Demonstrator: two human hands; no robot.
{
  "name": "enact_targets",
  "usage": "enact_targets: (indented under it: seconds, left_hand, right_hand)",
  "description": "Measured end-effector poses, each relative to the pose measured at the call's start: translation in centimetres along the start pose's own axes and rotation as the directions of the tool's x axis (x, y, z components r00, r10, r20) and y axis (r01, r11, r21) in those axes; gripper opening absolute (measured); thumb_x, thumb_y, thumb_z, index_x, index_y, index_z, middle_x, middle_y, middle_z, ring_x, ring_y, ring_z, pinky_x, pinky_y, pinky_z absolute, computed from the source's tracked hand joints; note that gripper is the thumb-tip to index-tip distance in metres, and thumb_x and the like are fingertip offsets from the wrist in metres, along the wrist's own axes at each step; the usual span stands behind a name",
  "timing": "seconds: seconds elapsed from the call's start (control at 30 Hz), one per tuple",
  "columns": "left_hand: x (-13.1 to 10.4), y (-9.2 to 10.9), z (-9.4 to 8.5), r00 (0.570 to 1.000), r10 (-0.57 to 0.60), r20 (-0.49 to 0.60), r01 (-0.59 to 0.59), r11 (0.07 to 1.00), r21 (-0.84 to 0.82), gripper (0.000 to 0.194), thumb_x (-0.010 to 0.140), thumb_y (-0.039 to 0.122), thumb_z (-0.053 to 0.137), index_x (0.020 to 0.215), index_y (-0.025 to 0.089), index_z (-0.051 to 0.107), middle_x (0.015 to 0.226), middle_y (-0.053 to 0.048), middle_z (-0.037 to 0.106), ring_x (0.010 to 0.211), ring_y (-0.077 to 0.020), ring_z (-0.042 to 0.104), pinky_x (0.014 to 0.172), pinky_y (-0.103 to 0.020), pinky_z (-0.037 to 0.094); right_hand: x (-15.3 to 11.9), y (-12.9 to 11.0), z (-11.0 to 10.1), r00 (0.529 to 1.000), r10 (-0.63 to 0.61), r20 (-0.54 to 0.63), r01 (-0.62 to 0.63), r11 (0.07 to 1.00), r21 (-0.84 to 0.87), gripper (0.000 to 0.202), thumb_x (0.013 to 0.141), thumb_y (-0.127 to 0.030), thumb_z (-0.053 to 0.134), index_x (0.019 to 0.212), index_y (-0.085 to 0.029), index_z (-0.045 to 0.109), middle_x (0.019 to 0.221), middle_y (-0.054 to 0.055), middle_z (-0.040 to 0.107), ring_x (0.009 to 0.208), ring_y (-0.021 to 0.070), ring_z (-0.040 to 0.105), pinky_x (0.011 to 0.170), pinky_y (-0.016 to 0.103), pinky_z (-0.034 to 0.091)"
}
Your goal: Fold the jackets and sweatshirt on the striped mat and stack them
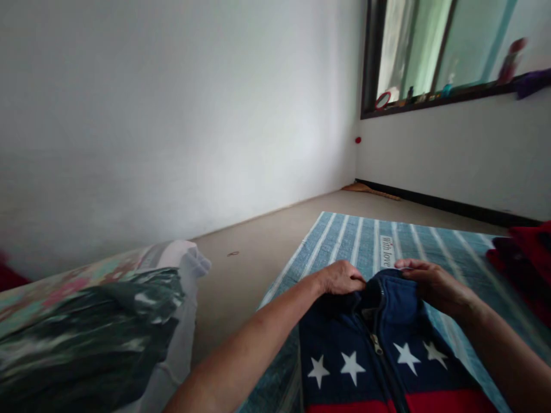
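Observation:
A navy and red zip-up jacket (344,332) with white stars lies in front of me on a blue striped mat (318,246). Its zipper is partly pulled down, and the collar stands up. At the collar's left side, my left hand (342,278) is closed on the fabric with its fingers curled under. My right hand (434,284) pinches the collar's right side between thumb and fingers. The jacket's lower part runs out of view at the bottom edge.
Dark green clothing (94,338) lies on floral bedding (64,281) at the left. Folded red and dark clothes (523,258) are stacked at the right edge. A brown broom-like object (365,188) lies in the far corner, below a window sill (451,94) holding small items.

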State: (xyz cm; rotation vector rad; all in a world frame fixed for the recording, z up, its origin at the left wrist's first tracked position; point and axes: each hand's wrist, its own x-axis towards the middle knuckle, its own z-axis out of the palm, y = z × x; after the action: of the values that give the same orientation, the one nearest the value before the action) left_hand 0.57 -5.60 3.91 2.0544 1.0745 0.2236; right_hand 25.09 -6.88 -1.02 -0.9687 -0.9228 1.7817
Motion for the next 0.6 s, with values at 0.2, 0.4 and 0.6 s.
enact_targets:
  seconds: [0.2, 0.4, 0.6]
  left_hand:
    - [0.6, 0.4, 1.1, 0.985, -0.018, 0.173, -0.019, 0.978, 0.209, 0.020, 0.066, 0.033, 0.075, 0.081, 0.020, 0.072, 0.068, 0.003, 0.067, 0.068, -0.0134, 0.061, 0.063, -0.022, 0.044]
    - [1.8, 1.1, 2.2, 0.977, -0.080, 0.200, 0.034, 0.974, 0.224, 0.016, 0.052, 0.020, 0.078, 0.064, 0.017, 0.067, 0.055, 0.003, 0.058, 0.054, -0.0154, 0.054, 0.056, -0.029, 0.044]
    - [1.1, 1.1, 1.3, 0.972, -0.133, 0.193, 0.129, 0.991, 0.036, 0.019, 0.054, 0.023, 0.076, 0.070, 0.017, 0.068, 0.060, 0.004, 0.061, 0.059, -0.0139, 0.057, 0.056, -0.024, 0.045]
  right_hand:
    - [0.1, 0.6, -0.8, 0.994, 0.079, -0.080, -0.079, 0.997, 0.002, 0.036, 0.053, -0.020, 0.084, 0.084, -0.024, 0.065, 0.069, 0.001, 0.066, 0.057, 0.0169, 0.062, 0.050, 0.024, 0.047]
    - [0.0, 0.8, -1.0, 0.991, 0.082, -0.110, -0.082, 0.997, 0.002, 0.035, 0.051, -0.020, 0.083, 0.082, -0.025, 0.067, 0.067, 0.001, 0.065, 0.056, 0.0173, 0.061, 0.048, 0.025, 0.048]
    - [-0.2, 0.5, -1.0, 0.999, 0.028, -0.034, -0.029, 0.999, -0.023, 0.028, 0.057, -0.018, 0.080, 0.081, -0.021, 0.066, 0.072, 0.001, 0.066, 0.060, 0.0157, 0.061, 0.054, 0.025, 0.047]
